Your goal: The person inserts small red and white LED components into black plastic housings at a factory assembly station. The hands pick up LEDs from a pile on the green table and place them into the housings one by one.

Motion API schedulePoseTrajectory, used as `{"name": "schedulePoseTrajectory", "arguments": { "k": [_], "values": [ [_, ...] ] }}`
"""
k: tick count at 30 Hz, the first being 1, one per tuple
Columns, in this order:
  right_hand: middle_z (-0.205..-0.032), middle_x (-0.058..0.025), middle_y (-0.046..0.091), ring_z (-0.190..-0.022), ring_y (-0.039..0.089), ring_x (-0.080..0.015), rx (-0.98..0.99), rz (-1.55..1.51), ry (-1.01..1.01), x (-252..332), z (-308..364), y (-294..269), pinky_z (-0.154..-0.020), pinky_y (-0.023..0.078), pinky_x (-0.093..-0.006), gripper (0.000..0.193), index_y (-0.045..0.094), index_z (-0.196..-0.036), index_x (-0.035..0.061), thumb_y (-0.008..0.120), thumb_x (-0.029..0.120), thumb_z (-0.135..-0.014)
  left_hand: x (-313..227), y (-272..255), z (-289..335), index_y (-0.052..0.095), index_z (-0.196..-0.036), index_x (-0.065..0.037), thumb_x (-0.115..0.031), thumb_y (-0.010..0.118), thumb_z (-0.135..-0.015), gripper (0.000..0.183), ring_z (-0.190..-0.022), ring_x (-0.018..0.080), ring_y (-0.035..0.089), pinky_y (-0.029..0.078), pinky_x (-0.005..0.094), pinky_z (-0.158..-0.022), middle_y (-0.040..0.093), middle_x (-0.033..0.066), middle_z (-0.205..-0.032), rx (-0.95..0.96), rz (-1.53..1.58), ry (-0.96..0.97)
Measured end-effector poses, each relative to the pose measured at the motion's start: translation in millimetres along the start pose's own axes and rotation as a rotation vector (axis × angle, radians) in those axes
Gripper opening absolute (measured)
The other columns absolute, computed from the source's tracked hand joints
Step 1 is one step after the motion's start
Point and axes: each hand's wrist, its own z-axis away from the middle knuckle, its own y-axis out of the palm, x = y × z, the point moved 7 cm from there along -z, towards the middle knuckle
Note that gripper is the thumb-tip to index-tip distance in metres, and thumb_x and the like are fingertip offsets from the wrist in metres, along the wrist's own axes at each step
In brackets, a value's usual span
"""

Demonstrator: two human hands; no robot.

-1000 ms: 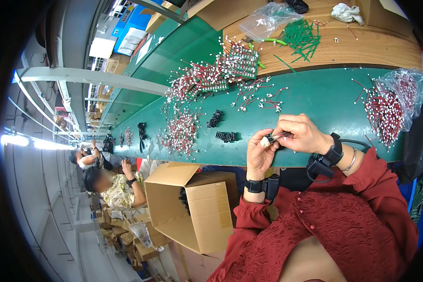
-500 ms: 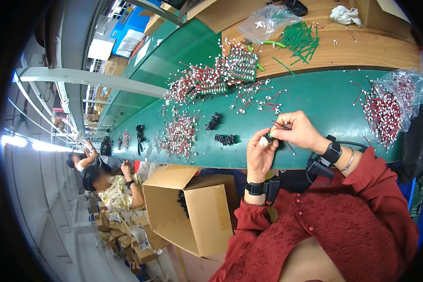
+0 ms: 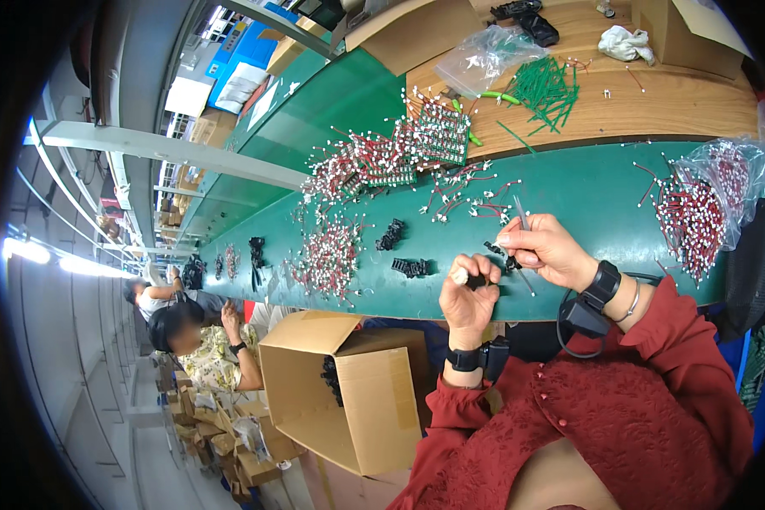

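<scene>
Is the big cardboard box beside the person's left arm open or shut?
Open: the cardboard box has its upper flap sticking outward, and black pieces show inside.

A long, smooth green-topped workbench [image 3: 586, 187] is stretched from 9 o'clock to 3 o'clock and is bordered at 2 o'clock by a brown wood-grained tabletop [image 3: 654, 112]. At 10 o'clock, a white-painted metal beam [image 3: 170, 140] is set. Light is given at 9 o'clock by bright white tube lamps [image 3: 27, 251].
</scene>
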Motion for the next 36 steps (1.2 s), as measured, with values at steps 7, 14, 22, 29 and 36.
{"name": "schedulePoseTrajectory", "arguments": {
  "k": [7,14,22,29,36],
  "values": [
    [-0.067,-0.0010,0.057,-0.053,0.050,-0.0057,-0.077,0.796,-0.634,32,19,18,-0.045,0.039,-0.0224,0.007,0.061,-0.078,0.0013,0.065,0.007,-0.077,-11,5,8,0.056,-0.105,-0.003,-0.012,0.057,-0.088,0.019,-0.060,0.0167,0.058,0.045,0.0231,-0.045,0.062,0.0112,-0.080,-0.360,-0.488,0.077],
    [-0.070,-0.0026,0.054,-0.056,0.058,-0.0218,0.040,1.238,-1.016,33,39,42,-0.046,0.045,-0.0325,0.015,0.058,-0.076,0.0078,0.065,0.002,-0.064,-19,13,9,0.059,-0.106,0.003,-0.005,0.056,-0.087,0.020,-0.067,0.0143,0.061,0.052,0.0258,-0.054,0.063,0.0100,-0.084,-0.433,-0.695,0.116],
    [-0.072,-0.0050,0.057,-0.060,0.059,-0.0211,0.115,0.998,-0.848,37,33,42,-0.050,0.046,-0.0286,0.015,0.061,-0.079,0.0057,0.068,0.003,-0.066,-14,1,8,0.059,-0.104,0.001,-0.007,0.057,-0.088,0.019,-0.071,0.0140,0.061,0.054,0.0256,-0.060,0.063,0.0090,-0.087,-0.373,-0.489,0.093],
    [-0.071,-0.0113,0.057,-0.065,0.058,-0.0274,-0.080,1.023,-0.479,36,17,19,-0.058,0.045,-0.0367,0.021,0.064,-0.084,0.0043,0.053,0.022,-0.086,-23,-30,16,0.058,-0.103,0.001,-0.004,0.058,-0.086,0.018,-0.069,0.0155,0.061,0.054,0.0268,-0.063,0.063,0.0113,-0.087,-0.489,-0.355,0.131],
    [-0.073,-0.0067,0.058,-0.067,0.059,-0.0264,-0.078,1.526,-0.736,40,25,25,-0.057,0.046,-0.0370,0.013,0.064,-0.083,0.0066,0.060,0.018,-0.081,-27,-36,16,0.057,-0.102,0.000,-0.002,0.058,-0.085,0.018,-0.067,0.0149,0.059,0.053,0.0240,-0.062,0.062,0.0139,-0.088,-0.454,-0.273,0.229]
  ]
}}
